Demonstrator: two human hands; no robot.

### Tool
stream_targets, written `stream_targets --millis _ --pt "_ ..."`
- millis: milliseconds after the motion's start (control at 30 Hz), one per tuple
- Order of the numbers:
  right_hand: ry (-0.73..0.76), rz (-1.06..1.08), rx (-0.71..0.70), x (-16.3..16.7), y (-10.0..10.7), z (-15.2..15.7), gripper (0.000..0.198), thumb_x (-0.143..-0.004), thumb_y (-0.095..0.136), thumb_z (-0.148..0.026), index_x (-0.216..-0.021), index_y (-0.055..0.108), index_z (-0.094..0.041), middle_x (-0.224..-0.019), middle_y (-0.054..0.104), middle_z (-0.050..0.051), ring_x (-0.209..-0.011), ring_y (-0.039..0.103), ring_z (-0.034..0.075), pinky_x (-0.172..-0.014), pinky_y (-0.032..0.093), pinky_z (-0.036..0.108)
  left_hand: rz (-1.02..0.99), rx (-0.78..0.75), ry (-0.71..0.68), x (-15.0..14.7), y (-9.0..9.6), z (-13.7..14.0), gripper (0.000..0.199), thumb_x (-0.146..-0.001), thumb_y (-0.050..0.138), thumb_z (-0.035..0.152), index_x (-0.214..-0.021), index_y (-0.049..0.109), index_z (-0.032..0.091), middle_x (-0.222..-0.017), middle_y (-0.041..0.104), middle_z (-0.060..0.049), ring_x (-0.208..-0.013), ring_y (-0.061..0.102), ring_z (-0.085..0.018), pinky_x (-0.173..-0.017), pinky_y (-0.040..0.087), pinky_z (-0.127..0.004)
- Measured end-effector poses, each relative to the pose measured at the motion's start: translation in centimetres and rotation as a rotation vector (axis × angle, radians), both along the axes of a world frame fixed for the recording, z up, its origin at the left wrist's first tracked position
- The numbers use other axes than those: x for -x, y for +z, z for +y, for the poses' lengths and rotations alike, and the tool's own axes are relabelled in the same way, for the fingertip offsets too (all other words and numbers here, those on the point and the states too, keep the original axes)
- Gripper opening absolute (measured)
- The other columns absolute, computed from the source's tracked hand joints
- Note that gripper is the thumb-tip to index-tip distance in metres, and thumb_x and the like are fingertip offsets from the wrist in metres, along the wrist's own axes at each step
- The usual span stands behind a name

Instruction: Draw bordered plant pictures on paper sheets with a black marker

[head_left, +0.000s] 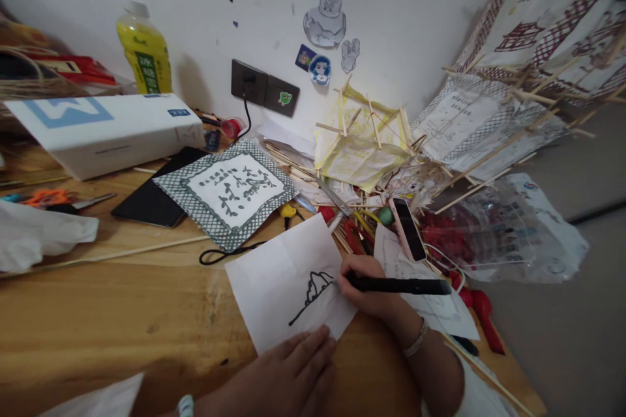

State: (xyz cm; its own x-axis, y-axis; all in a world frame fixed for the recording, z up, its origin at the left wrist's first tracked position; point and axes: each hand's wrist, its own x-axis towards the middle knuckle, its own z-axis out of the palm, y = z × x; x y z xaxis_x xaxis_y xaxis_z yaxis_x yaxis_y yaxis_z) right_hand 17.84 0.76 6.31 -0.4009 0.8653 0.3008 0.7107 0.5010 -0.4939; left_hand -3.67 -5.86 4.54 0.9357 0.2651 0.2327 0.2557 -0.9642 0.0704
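A white sheet of paper (274,280) lies on the wooden table, bearing a black line drawing like a small peaked mountain. My right hand (366,283) is closed around a black marker pen (401,285) at the paper's right edge. The pen's tip is hidden by the fingers, near the drawing's right end. With fingers stretched out, my left hand (293,374) rests flat on the sheet's lower edge. Just beyond the sheet is a finished-looking drawing (235,192) of leafy branches within a dark lattice border. Another lightly drawn sheet (430,303) is partly under my right arm.
A white box (132,137) and a yellow drink bottle (144,52) stand at the back left. Orange-handled scissors (53,199) and a black tablet (156,195) lie nearby. A phone (408,229), a yellow stick-framed lantern (362,143) and a plastic bag (508,228) crowd the right.
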Motion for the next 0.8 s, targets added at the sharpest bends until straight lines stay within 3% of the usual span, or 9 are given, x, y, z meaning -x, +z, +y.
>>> stream_targets --millis 400,567,800 --pt "-0.041 0.014 0.000 -0.42 -0.60 0.35 0.016 -0.070 0.053 -0.016 -0.057 0.045 -0.021 -0.052 0.048 -0.004 -0.048 0.044 0.011 -0.049 0.033 0.022 -0.064 -0.010 0.006 0.07 -0.66 -0.17 0.030 -0.093 0.047 0.016 -0.119 0.059 0.009 -0.127 0.059 -0.013 -0.117 0.054 -0.024 -0.094 0.045 -0.032" --pt "-0.103 0.145 0.027 -0.72 -0.74 0.47 0.014 -0.070 0.052 -0.017 -0.058 0.046 -0.020 -0.053 0.048 -0.004 -0.049 0.044 0.011 -0.049 0.032 0.023 -0.110 -0.062 0.010 0.12 -0.51 -0.12 0.029 -0.093 0.046 0.017 -0.117 0.061 0.008 -0.124 0.062 -0.013 -0.115 0.056 -0.025 -0.092 0.046 -0.033" --pt "-0.259 0.375 -0.052 -0.35 -0.50 0.06 0.009 -0.078 0.052 -0.021 -0.070 0.052 -0.021 -0.059 0.050 -0.004 -0.053 0.048 0.012 -0.049 0.037 0.022 -0.103 -0.118 0.087 0.11 -0.83 -0.23 0.031 -0.093 0.047 0.018 -0.119 0.059 0.007 -0.125 0.060 -0.015 -0.116 0.055 -0.026 -0.093 0.045 -0.036"
